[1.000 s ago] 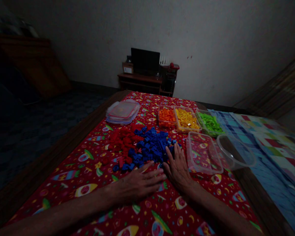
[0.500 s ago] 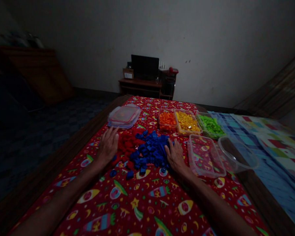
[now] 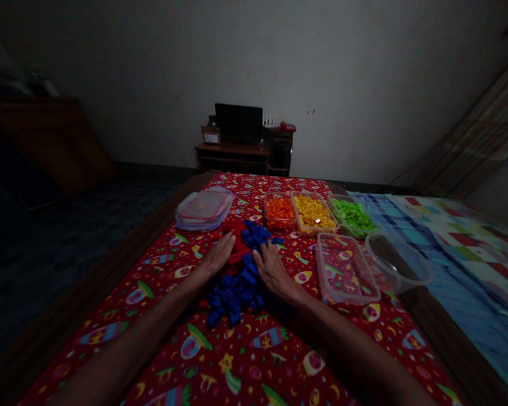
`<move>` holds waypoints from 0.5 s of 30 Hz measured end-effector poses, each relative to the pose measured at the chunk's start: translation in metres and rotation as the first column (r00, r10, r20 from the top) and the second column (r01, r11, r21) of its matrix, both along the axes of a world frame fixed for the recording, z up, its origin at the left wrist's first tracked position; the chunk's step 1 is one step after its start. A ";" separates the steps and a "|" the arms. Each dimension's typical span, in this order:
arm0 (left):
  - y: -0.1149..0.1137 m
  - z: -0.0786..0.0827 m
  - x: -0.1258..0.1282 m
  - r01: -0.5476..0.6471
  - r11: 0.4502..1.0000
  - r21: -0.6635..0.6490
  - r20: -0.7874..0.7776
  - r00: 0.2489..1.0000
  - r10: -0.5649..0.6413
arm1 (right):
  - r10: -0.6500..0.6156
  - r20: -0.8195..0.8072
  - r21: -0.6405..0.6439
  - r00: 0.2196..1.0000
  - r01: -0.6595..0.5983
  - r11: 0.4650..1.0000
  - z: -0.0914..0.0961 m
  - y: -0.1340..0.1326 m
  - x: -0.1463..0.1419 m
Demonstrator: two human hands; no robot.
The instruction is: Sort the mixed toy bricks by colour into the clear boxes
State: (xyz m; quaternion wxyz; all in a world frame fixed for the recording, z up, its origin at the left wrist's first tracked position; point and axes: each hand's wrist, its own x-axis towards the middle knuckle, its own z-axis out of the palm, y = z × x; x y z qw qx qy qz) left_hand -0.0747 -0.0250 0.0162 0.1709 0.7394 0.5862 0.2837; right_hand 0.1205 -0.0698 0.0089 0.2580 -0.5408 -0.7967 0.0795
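A loose pile of blue toy bricks (image 3: 238, 286) and red toy bricks (image 3: 236, 258) lies on the patterned red cloth (image 3: 254, 349). My left hand (image 3: 218, 255) presses against the left side of the pile, fingers stretched forward beside the red bricks. On the other side, my right hand (image 3: 274, 272) touches the blue bricks with its fingers extended. Neither hand grasps a brick that I can see. Some bricks under and behind the hands are hidden.
Beyond the pile stand clear boxes of orange bricks (image 3: 280, 210), yellow bricks (image 3: 314, 212) and green bricks (image 3: 354, 216). Right of my hand are a rectangular clear container (image 3: 322, 265) and a round-cornered clear container (image 3: 421, 277). Stacked lids (image 3: 205, 207) lie at the far left.
Both hands have moved inward from the pile's sides, and the bricks are squeezed into a narrower heap. Some blue bricks now lie nearer to me. The view has shifted slightly.
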 end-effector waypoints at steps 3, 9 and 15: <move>-0.002 0.015 0.004 -0.041 0.999 0.016 -0.041 0.998 0.042 | 0.041 0.025 -0.031 0.999 -0.040 0.999 0.028 -0.004 0.017; 0.040 0.037 -0.007 0.097 0.954 0.283 -0.190 0.981 -0.044 | -0.023 0.063 -0.053 0.998 0.026 0.998 0.074 0.020 0.039; 0.069 0.026 -0.014 0.255 0.967 -0.012 -0.256 0.934 -0.250 | -0.017 0.130 -0.182 0.991 0.041 0.982 0.037 0.053 0.009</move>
